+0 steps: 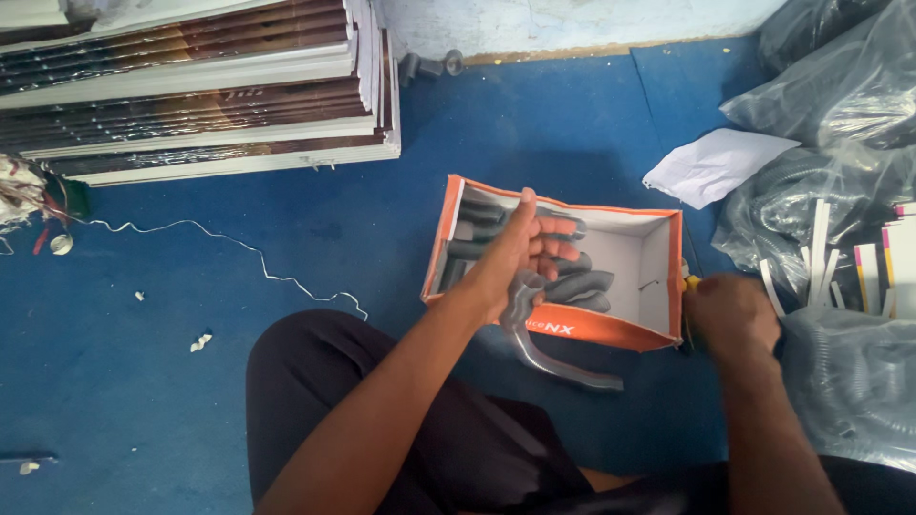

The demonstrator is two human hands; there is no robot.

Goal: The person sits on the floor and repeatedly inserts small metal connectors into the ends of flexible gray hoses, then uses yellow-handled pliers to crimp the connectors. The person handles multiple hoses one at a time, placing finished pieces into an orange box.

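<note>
An open orange and white cardboard box (pixel 658 250) lies on the blue floor in front of me, with several grey curved pipe pieces (pixel 584 284) inside. My left hand (pixel 520 253) reaches over the box's near-left part and holds a grey curved pipe piece (pixel 544 348) that hangs down over the box's front wall. My right hand (pixel 730 315) is closed at the box's right corner, gripping a small yellow-tipped object (pixel 691 282) that is mostly hidden.
A tall stack of flat cardboard sheets (pixel 200 86) sits at the far left. Clear plastic bags of grey hoses (pixel 840 191) pile up on the right, with a white paper (pixel 716 164) beside them. A white string (pixel 229 243) trails across the floor. My dark-clothed knee (pixel 315 381) is below.
</note>
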